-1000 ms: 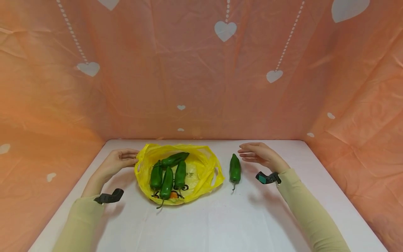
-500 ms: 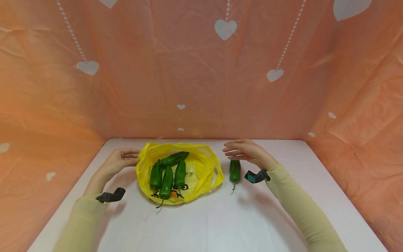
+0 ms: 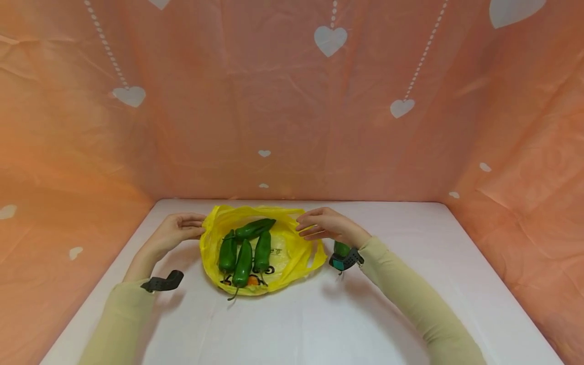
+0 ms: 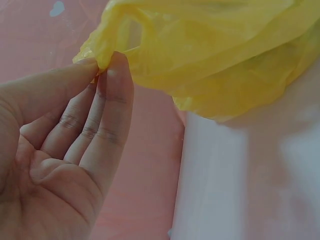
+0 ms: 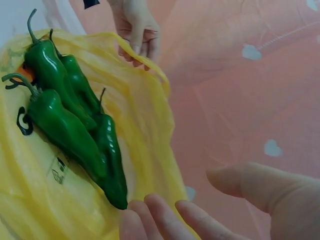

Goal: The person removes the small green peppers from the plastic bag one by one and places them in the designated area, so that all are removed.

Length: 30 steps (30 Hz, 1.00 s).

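Note:
A yellow plastic bag (image 3: pixel 296 256) lies with its mouth spread wide, several long green peppers (image 3: pixel 243 264) inside it. At the bag's left edge my left hand (image 3: pixel 171 232) pinches the plastic between thumb and fingertips, as the left wrist view shows. My right hand (image 3: pixel 332 224) hovers at the bag's right rim, thumb and fingers apart with nothing between them. In the right wrist view its fingertips overlap the bag, near the tip of a pepper (image 5: pixel 116 165). One more green pepper (image 3: pixel 341 248) lies on the table, partly hidden behind my right wrist.
The white table (image 3: pixel 255 334) runs back to a pink-orange cloth (image 3: pixel 292 116) with white hearts, which also hangs at both sides. Dark bands with small devices sit on both wrists, the right one (image 3: pixel 345 259) overlapping the lone pepper.
My right hand has moved left, passing over the lone pepper to the bag's right rim. The left hand keeps its pinch on the bag, and the peppers have stayed put.

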Available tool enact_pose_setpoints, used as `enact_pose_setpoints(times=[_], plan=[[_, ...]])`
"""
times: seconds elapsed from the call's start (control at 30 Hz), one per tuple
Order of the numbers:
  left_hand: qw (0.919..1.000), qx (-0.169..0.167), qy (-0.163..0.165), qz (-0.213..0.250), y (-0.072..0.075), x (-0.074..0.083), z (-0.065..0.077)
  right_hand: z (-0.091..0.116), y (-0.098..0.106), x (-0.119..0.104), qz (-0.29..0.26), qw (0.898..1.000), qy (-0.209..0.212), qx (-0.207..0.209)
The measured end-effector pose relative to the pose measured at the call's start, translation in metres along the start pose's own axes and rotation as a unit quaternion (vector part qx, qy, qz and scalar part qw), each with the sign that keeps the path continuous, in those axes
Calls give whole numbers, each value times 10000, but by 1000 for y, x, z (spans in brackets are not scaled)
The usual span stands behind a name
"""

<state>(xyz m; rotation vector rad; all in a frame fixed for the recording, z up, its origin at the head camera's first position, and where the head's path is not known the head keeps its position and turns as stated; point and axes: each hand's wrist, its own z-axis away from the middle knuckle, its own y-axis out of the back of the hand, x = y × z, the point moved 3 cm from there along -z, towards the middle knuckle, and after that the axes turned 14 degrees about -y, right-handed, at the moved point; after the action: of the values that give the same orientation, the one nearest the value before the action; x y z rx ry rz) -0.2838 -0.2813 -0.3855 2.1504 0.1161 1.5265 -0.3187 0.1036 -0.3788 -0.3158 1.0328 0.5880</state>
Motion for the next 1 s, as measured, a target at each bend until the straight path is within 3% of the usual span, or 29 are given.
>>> enact_pose_setpoints(times=[0.6, 1.0], plan=[[9999, 25, -13, 132, 2, -4, 1, -36, -36, 15, -86, 9996, -11, -250], [9999, 32, -92, 88, 2, -4, 4, -54, -52, 27, 21, 9997, -246, -92]])
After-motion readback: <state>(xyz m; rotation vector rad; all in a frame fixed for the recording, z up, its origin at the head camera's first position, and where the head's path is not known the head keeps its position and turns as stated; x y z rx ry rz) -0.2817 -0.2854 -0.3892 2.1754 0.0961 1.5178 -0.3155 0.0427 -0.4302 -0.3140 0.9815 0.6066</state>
